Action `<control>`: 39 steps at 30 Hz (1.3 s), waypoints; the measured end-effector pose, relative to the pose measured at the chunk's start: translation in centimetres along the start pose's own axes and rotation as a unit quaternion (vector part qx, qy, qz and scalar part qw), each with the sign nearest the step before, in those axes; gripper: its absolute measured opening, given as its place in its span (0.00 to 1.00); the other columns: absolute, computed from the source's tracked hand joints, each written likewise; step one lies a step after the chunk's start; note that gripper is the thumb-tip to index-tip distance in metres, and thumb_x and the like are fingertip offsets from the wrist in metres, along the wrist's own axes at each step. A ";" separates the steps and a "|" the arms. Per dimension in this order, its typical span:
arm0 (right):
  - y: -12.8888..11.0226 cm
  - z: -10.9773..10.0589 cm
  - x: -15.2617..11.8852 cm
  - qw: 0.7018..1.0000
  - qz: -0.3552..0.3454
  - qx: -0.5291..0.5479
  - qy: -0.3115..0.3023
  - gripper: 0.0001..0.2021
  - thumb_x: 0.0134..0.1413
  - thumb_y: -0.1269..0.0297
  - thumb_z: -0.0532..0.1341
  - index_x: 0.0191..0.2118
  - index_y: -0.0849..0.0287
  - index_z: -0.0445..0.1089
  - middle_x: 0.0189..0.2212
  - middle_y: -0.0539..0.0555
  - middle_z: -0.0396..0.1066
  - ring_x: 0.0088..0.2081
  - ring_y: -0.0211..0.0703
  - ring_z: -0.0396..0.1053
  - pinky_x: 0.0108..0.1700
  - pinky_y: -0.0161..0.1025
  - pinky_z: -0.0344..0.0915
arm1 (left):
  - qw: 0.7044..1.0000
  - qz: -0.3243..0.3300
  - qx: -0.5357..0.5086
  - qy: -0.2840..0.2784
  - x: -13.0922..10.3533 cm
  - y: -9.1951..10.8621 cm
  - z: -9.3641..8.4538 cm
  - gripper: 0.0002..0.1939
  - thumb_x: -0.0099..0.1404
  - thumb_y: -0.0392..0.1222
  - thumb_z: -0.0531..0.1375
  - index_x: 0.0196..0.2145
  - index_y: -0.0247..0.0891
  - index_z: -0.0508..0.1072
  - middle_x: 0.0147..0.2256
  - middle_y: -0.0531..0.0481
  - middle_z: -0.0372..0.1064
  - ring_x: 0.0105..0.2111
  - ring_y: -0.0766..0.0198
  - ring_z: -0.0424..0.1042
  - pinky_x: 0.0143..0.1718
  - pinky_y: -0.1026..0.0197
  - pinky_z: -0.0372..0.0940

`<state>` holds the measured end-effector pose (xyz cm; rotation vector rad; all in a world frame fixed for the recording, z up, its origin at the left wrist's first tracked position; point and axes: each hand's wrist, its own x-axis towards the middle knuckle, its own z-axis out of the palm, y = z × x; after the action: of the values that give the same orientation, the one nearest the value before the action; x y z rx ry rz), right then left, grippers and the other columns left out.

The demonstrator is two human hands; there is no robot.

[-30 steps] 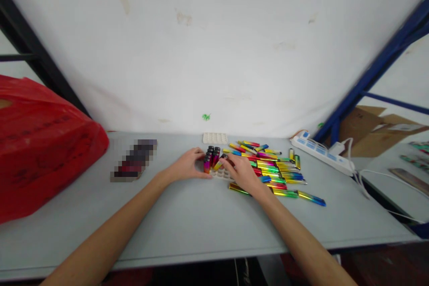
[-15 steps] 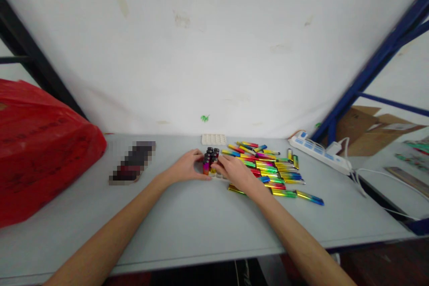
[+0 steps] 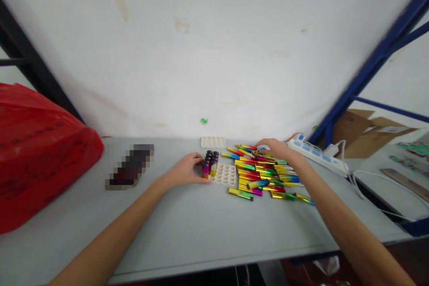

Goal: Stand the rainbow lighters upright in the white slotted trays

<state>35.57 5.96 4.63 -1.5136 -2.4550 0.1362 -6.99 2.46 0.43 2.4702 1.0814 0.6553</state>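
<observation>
A white tray with rows of round holes (image 3: pixel 228 174) lies on the table, and several lighters with black tops (image 3: pixel 205 170) stand upright at its left end. My left hand (image 3: pixel 187 169) is curved around that end, fingers behind and thumb in front, gripping the tray beside the standing lighters. To the right lies a spread of shiny multicoloured lighters (image 3: pixel 246 174). Over the back of this spread is my right hand (image 3: pixel 276 148), its fingers bent and apart above the lighters. No lighter shows clearly held in it; its palm side is partly hidden.
A second white holed tray (image 3: pixel 212 142) lies by the wall. To the left are a dark, blurred-out object (image 3: pixel 132 165) and a red plastic bag (image 3: pixel 43 156). A white power strip (image 3: pixel 318 156) and a cardboard box (image 3: pixel 362 132) are at the right, near a blue frame post (image 3: pixel 355 80).
My right hand has left the tray and moved right to the back of the lighter spread, uncovering the tray's holes. My left hand stays at the tray's left end.
</observation>
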 end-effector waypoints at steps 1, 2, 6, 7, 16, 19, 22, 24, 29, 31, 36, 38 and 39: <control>0.2 0.1 0.2 1.000 -0.008 -0.005 -0.024 0.14 0.58 0.72 0.66 0.50 0.57 0.81 0.52 0.60 0.81 0.55 0.56 0.77 0.61 0.51 0.69 | 1.000 -0.001 0.001 -0.002 0.0 0.0 0.0 0.34 0.50 0.68 0.74 0.44 0.39 0.80 0.47 0.41 0.75 0.48 0.44 0.75 0.51 0.49 0.71; 0.2 0.1 0.3 0.999 -0.014 -0.009 -0.043 0.15 0.58 0.72 0.67 0.50 0.56 0.81 0.52 0.60 0.81 0.54 0.55 0.77 0.61 0.50 0.69 | 1.000 -0.002 0.001 -0.003 0.0 0.0 0.0 0.34 0.49 0.68 0.74 0.44 0.39 0.80 0.47 0.41 0.75 0.48 0.44 0.75 0.52 0.49 0.71; 0.0 0.4 0.6 0.997 -0.020 -0.019 -0.065 0.18 0.57 0.75 0.67 0.53 0.57 0.81 0.52 0.62 0.80 0.54 0.55 0.77 0.60 0.49 0.70 | 1.000 -0.011 0.001 0.000 -0.1 0.1 0.0 0.34 0.48 0.68 0.74 0.44 0.39 0.81 0.47 0.41 0.75 0.48 0.44 0.75 0.52 0.50 0.71; -0.1 0.5 0.6 0.998 -0.024 -0.019 -0.062 0.19 0.57 0.76 0.67 0.53 0.58 0.81 0.52 0.62 0.80 0.54 0.55 0.77 0.60 0.48 0.70 | 1.000 -0.012 0.000 0.001 -0.1 0.2 0.0 0.34 0.48 0.68 0.74 0.43 0.39 0.81 0.47 0.41 0.75 0.48 0.44 0.75 0.52 0.50 0.71; 0.2 1.8 0.6 0.996 -0.042 -0.065 -0.054 0.11 0.61 0.74 0.65 0.47 0.60 0.80 0.47 0.62 0.75 0.49 0.51 0.75 0.56 0.44 0.69 | 1.000 -0.014 -0.008 -0.007 0.0 0.2 -0.1 0.36 0.48 0.67 0.75 0.45 0.37 0.81 0.48 0.40 0.75 0.48 0.43 0.74 0.53 0.48 0.70; 0.4 2.1 0.5 0.994 -0.055 -0.085 -0.043 0.10 0.67 0.70 0.61 0.48 0.61 0.78 0.48 0.63 0.75 0.51 0.53 0.73 0.58 0.47 0.68 | 1.000 -0.015 -0.013 -0.001 0.0 0.2 -0.1 0.35 0.47 0.67 0.75 0.44 0.37 0.82 0.47 0.40 0.75 0.47 0.43 0.74 0.52 0.48 0.70; 0.8 2.1 0.5 0.994 -0.061 -0.077 -0.049 0.10 0.68 0.69 0.59 0.49 0.62 0.77 0.48 0.64 0.75 0.52 0.53 0.73 0.58 0.47 0.67 | 1.000 -0.015 -0.012 -0.003 0.0 0.3 -0.1 0.35 0.48 0.66 0.75 0.44 0.37 0.82 0.46 0.40 0.75 0.47 0.43 0.74 0.52 0.47 0.70; 1.0 1.9 0.7 0.994 -0.056 -0.059 -0.068 0.12 0.66 0.69 0.61 0.52 0.62 0.76 0.49 0.63 0.75 0.51 0.52 0.74 0.57 0.45 0.68 | 1.000 -0.013 -0.010 -0.002 -0.1 0.3 -0.2 0.34 0.48 0.66 0.75 0.44 0.38 0.82 0.47 0.40 0.75 0.47 0.44 0.75 0.52 0.48 0.70; 1.1 1.1 1.2 0.991 -0.046 -0.053 -0.113 0.14 0.61 0.69 0.65 0.52 0.61 0.78 0.47 0.61 0.78 0.50 0.53 0.75 0.55 0.43 0.68 | 1.000 -0.008 -0.003 0.001 -0.1 0.2 -0.2 0.34 0.48 0.66 0.75 0.44 0.38 0.82 0.46 0.41 0.76 0.47 0.45 0.75 0.52 0.49 0.71; 0.8 0.8 1.4 0.989 -0.051 -0.059 -0.124 0.12 0.61 0.70 0.65 0.50 0.62 0.79 0.46 0.62 0.78 0.49 0.54 0.75 0.55 0.43 0.68 | 1.000 -0.005 0.002 0.003 -0.1 0.2 -0.1 0.35 0.48 0.66 0.75 0.44 0.37 0.82 0.47 0.40 0.76 0.47 0.45 0.75 0.52 0.49 0.71; 0.2 0.1 1.1 0.991 -0.048 -0.048 -0.114 0.11 0.63 0.70 0.63 0.48 0.60 0.80 0.48 0.64 0.76 0.48 0.52 0.76 0.54 0.43 0.69 | 1.000 -0.005 0.000 0.001 -0.2 0.2 -0.2 0.35 0.49 0.67 0.75 0.45 0.37 0.81 0.47 0.40 0.75 0.47 0.45 0.75 0.52 0.48 0.71; -0.1 -0.3 0.8 0.997 -0.030 -0.028 -0.063 0.10 0.66 0.65 0.62 0.48 0.60 0.79 0.45 0.63 0.78 0.45 0.50 0.77 0.51 0.42 0.69 | 1.000 -0.005 -0.002 0.002 -0.2 0.2 -0.2 0.35 0.48 0.67 0.75 0.45 0.37 0.81 0.47 0.40 0.76 0.47 0.45 0.75 0.52 0.49 0.71; -0.3 -0.6 0.5 0.999 -0.018 -0.007 -0.026 0.12 0.69 0.62 0.59 0.49 0.59 0.77 0.42 0.61 0.79 0.43 0.49 0.77 0.49 0.41 0.69 | 1.000 -0.004 -0.002 0.003 -0.2 0.2 -0.1 0.35 0.49 0.67 0.75 0.45 0.38 0.81 0.47 0.40 0.76 0.47 0.45 0.75 0.52 0.49 0.71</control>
<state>35.23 6.21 5.36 -1.4890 -2.5270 0.1533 -7.06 2.20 0.60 2.4614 1.0896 0.6627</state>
